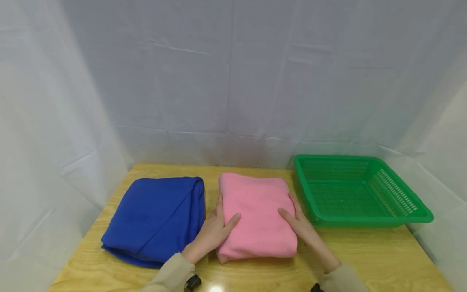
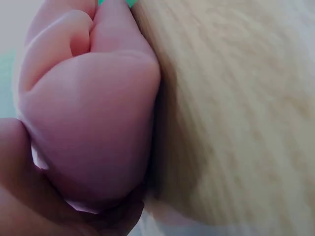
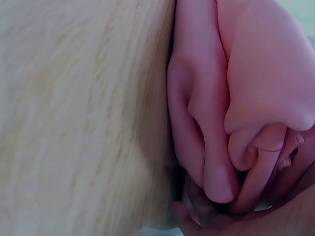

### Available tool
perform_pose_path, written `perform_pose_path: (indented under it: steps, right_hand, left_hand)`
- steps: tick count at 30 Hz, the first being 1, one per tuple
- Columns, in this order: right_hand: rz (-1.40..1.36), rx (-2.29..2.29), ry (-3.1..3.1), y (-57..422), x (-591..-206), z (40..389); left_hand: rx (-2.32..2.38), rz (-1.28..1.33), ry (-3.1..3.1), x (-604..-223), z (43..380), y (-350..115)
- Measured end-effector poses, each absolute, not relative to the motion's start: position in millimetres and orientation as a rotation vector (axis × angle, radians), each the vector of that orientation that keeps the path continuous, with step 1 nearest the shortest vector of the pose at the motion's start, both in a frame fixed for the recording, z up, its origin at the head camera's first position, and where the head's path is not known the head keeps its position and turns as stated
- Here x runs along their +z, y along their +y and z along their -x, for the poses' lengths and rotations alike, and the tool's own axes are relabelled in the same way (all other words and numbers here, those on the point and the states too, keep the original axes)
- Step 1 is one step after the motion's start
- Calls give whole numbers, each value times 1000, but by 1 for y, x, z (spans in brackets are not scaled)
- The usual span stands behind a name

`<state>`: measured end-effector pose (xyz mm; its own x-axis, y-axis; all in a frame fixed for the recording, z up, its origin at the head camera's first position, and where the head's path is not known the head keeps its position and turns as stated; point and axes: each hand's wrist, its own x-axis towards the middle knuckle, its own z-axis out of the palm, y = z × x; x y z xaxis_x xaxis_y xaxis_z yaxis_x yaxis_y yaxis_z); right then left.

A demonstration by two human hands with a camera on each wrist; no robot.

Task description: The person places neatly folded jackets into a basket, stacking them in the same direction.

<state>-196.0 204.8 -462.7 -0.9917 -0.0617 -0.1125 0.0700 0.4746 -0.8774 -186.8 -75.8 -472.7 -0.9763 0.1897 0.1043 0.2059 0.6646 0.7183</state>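
A folded pink cloth [image 1: 257,219], soft and several layers thick, lies mid-table between both hands. My left hand [image 1: 214,230] holds its left side, thumb on top and fingers along the edge. On the opposite side my right hand [image 1: 303,228] grips it in the same way. Curled layers of the pink cloth [image 2: 93,118] fill much of the left wrist view, with the fingers at its lower end. In the right wrist view, stacked folds of the cloth [image 3: 206,123] show beside the tabletop, and fingertips reach its underside.
To the left lies a folded blue cloth [image 1: 157,219], close to my left forearm. A green plastic basket [image 1: 365,221] with perforated walls stands at the right, near my right hand. The wooden table [image 1: 372,255] is bordered by white sheets [image 1: 226,81] at the back and sides.
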Motion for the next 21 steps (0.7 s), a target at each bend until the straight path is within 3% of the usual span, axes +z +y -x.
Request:
perform_pose_path:
  steps: [11, 21]
  right_hand:
    - [-3, -1552, 2667, 194, -442, 191]
    - [98, -1619, 2653, 190, -404, 195]
  left_hand:
    - [-1121, 361, -2835, -457, 186, -74]
    - [-1088, 385, -2763, -420, 191, -77]
